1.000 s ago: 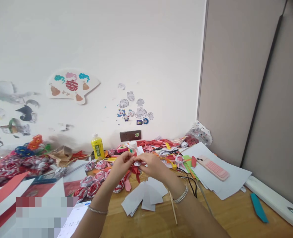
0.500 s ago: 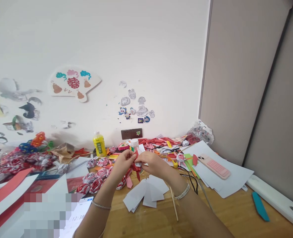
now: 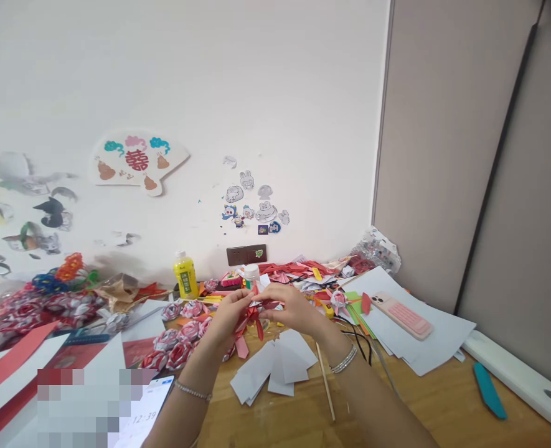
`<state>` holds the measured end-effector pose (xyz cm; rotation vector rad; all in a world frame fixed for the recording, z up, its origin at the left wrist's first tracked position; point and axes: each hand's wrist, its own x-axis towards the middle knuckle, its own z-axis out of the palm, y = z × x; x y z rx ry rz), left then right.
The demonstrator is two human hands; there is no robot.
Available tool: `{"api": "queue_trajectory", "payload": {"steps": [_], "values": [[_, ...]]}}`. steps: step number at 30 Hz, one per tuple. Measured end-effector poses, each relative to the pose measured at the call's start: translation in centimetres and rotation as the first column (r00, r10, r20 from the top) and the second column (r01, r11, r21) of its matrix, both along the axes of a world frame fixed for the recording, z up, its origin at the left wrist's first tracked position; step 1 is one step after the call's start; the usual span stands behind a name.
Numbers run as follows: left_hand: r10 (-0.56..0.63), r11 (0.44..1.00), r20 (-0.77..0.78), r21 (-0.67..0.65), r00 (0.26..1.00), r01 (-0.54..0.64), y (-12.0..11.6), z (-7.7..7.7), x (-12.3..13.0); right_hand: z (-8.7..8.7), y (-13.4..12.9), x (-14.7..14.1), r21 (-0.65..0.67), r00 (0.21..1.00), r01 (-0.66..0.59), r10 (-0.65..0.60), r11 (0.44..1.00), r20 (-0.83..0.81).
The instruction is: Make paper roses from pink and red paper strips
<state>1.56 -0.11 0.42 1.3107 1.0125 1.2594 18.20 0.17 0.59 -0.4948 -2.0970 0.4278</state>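
My left hand [image 3: 235,309] and my right hand [image 3: 287,303] meet above the middle of the table. Between my left fingertips is a small piece of folded red paper [image 3: 255,290]. My right fingers bend toward the same piece, their tips at its right side. Part of the paper is hidden behind the fingers. Just below my hands lie overlapping white paper pieces [image 3: 275,367] and a pink paper strip [image 3: 241,347]. Rolled red-and-white paper flowers [image 3: 179,351] sit left of my left hand.
A yellow bottle [image 3: 185,275] stands by the wall. A pink phone [image 3: 402,316] rests on white sheets [image 3: 415,358] at the right, near a teal cutter [image 3: 489,391]. A wooden stick [image 3: 325,382] lies below my right wrist. Another phone [image 3: 147,414] is at lower left.
My right fingers have spread a little more around the red paper. The view has shifted slightly. The timer on the lower-left phone reads one second more.
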Motion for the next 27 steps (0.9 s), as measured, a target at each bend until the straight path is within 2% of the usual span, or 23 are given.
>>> {"api": "queue_trajectory", "payload": {"steps": [5, 9, 13, 18, 27], "values": [[-0.025, 0.999, 0.005, -0.047, 1.000, 0.025, 0.1, -0.3, 0.1, -0.1, 0.0, -0.2, -0.010, 1.000, 0.024, -0.024, 1.000, -0.020], [0.014, 0.998, 0.014, -0.057, 1.000, -0.014, 0.7, -1.0, 0.0, -0.1, -0.3, -0.7, -0.006, 0.998, 0.054, -0.054, 0.999, -0.035], [0.095, 0.994, 0.046, -0.051, 0.994, -0.093, 1.4, -1.8, -0.1, -0.2, -0.9, -1.4, 0.102, 0.988, 0.153, -0.155, 0.983, 0.017], [0.183, 0.983, 0.111, -0.035, 0.977, -0.180, 1.8, -2.8, 0.4, -0.9, -1.0, -2.6, 0.254, 0.959, 0.266, -0.281, 0.930, 0.026], [0.269, 0.963, 0.166, -0.030, 0.949, -0.268, 2.2, -3.9, 1.2, -2.4, -0.3, -3.7, 0.339, 0.926, 0.343, -0.376, 0.876, 0.035]]}}
